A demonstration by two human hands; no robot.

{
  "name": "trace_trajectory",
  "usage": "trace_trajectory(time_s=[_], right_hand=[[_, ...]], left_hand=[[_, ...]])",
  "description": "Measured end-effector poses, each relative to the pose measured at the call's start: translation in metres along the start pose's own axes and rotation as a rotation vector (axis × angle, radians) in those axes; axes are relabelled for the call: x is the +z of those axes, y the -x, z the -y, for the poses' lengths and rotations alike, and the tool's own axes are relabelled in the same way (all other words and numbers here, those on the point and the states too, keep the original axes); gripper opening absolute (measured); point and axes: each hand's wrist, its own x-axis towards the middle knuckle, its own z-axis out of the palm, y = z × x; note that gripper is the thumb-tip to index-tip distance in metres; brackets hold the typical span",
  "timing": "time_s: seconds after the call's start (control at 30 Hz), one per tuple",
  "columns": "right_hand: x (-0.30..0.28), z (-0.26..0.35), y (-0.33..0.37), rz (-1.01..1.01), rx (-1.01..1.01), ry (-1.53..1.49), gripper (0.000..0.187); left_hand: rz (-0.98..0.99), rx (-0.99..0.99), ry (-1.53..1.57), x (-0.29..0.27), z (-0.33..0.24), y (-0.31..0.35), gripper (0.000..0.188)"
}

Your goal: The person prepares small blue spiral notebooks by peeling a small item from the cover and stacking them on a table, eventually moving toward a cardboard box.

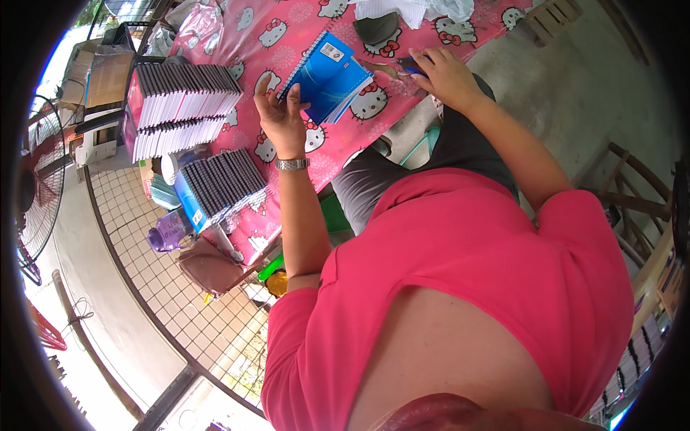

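A blue spiral notebook (pixel 327 77) lies tilted on the pink patterned tablecloth, its white coil along the upper left edge. My left hand (pixel 282 118), with a metal watch at the wrist, is at the coil side; its fingers are spread, and the thumb and a fingertip overlap the cover's edge. To the right of the notebook, my right hand (pixel 449 77) is closed over a small blue-and-black handled tool (pixel 412 66), which looks like pliers; the fingers hide most of it. A dark rounded piece (pixel 376 29) lies beyond the notebook.
Stacks of spiral notebooks (pixel 180 108) stand on the left, with a lower blue-covered stack (pixel 219 187) nearer. Beside them are a purple bottle (pixel 171 231) and a brown bag (pixel 208 266). A fan (pixel 39 187) stands far left. White plastic (pixel 410 11) lies at the table's far side.
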Motion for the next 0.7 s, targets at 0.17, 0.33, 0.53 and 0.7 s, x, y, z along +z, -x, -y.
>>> trace_trajectory(time_s=[0.17,0.33,0.53,0.7], right_hand=[[0.001,0.012,-0.006,-0.115,-0.059,0.006,0.051],[-0.036,0.064,-0.024,-0.349,-0.087,-0.526,0.045],[-0.049,0.138,-0.053,-0.283,-0.212,-0.516,0.047],[-0.047,0.151,-0.064,-0.279,-0.268,-0.32,0.041]], left_hand=[[0.007,-0.042,0.059,-0.019,0.025,-0.002,0.023],[-0.021,-0.027,0.067,-0.005,0.015,0.009,0.02],[0.001,-0.074,0.061,-0.009,0.013,0.011,0.015],[-0.039,-0.033,0.084,-0.009,0.016,0.016,0.021]])
